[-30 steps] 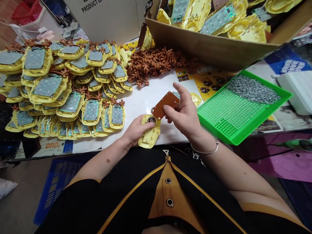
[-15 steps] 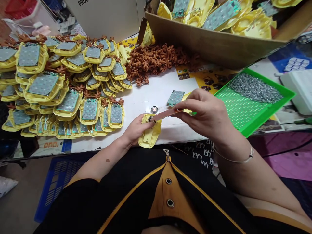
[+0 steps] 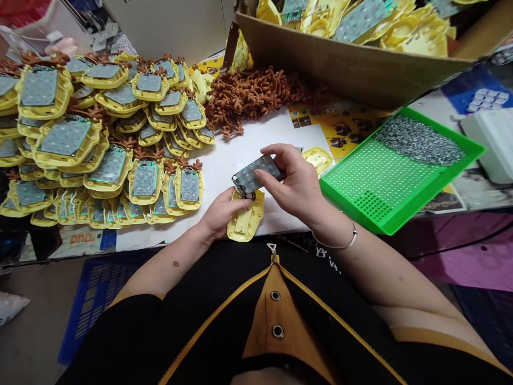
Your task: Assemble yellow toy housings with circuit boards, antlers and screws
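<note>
My left hand (image 3: 221, 212) grips a yellow plastic shell (image 3: 245, 219) lying at the table's near edge. My right hand (image 3: 294, 184) pinches a small circuit board (image 3: 256, 174), grey keypad side up, tilted just above the top end of that shell. Another yellow shell (image 3: 318, 159) lies on the white sheet behind my right hand.
A large heap of yellow shells with fitted boards (image 3: 100, 139) fills the left of the table. Brown rubber pieces (image 3: 256, 96) are piled at the back. A cardboard box (image 3: 344, 64) holds more shells. A green tray (image 3: 385, 176) with screws (image 3: 419, 141) stands at the right.
My right hand turned the board over from its brown side to its grey keypad side and brought it back left over the shell. The left hand stayed on the shell.
</note>
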Available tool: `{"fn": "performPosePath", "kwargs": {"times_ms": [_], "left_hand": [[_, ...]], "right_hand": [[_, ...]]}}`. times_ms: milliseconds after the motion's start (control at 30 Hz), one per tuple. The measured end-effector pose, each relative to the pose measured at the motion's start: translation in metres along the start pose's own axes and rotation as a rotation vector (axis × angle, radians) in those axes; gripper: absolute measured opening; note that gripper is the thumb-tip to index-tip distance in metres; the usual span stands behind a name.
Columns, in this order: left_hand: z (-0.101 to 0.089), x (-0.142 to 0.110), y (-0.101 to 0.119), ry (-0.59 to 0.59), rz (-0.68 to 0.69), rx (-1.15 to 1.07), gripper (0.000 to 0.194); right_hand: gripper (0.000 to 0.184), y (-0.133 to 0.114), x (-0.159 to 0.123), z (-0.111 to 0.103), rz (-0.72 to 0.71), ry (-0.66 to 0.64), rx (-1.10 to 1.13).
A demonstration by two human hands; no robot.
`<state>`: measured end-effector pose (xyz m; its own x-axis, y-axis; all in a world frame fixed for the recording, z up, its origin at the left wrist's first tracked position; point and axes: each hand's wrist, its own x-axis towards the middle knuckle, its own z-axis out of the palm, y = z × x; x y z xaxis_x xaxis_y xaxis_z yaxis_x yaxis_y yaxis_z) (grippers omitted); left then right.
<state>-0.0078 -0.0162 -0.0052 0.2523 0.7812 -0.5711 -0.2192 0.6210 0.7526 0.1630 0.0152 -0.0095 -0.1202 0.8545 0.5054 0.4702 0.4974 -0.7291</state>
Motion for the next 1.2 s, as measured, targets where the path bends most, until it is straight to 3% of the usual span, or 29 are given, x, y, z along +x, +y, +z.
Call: {"fn": "performPosePath", "kwargs": {"times_ms": [167,300,533,633,733,867,967,1100,1200], "left_hand": [[-0.003,0.001,0.002,-0.066,0.006,-0.026,0.042],[-0.006,0.002,-0.002,-0.069,0.007,-0.017,0.048],[-0.009,0.003,-0.004,-0.071,-0.004,-0.029,0.042],[-0.012,0.004,-0.002,-0.057,0.009,-0.048,0.038],[-0.014,0.006,-0.002,-0.063,0.041,-0.045,0.036],[-0.016,0.006,-0.003,-0.044,0.082,0.006,0.036],[-0.017,0.005,-0.004,-0.070,0.115,0.067,0.040],[-0.018,0.005,-0.004,-0.083,0.152,0.158,0.041],[-0.018,0.005,-0.003,-0.065,0.172,0.199,0.038]], "right_hand": [[0.025,0.002,0.004,-0.008,-0.049,0.023,-0.035],[0.025,0.006,0.006,-0.009,0.039,0.007,-0.043],[0.013,0.001,0.013,-0.010,0.160,-0.096,0.159],[0.033,0.005,0.015,-0.020,0.256,-0.245,0.334],[0.048,0.006,0.015,-0.030,0.260,-0.335,0.453],[0.036,-0.001,0.014,-0.037,0.164,-0.287,0.193],[0.029,-0.004,0.013,-0.037,-0.009,-0.175,-0.033],[0.030,-0.002,0.011,-0.031,-0.270,-0.009,-0.173],[0.027,0.000,0.008,-0.025,-0.353,-0.022,-0.177]]}}
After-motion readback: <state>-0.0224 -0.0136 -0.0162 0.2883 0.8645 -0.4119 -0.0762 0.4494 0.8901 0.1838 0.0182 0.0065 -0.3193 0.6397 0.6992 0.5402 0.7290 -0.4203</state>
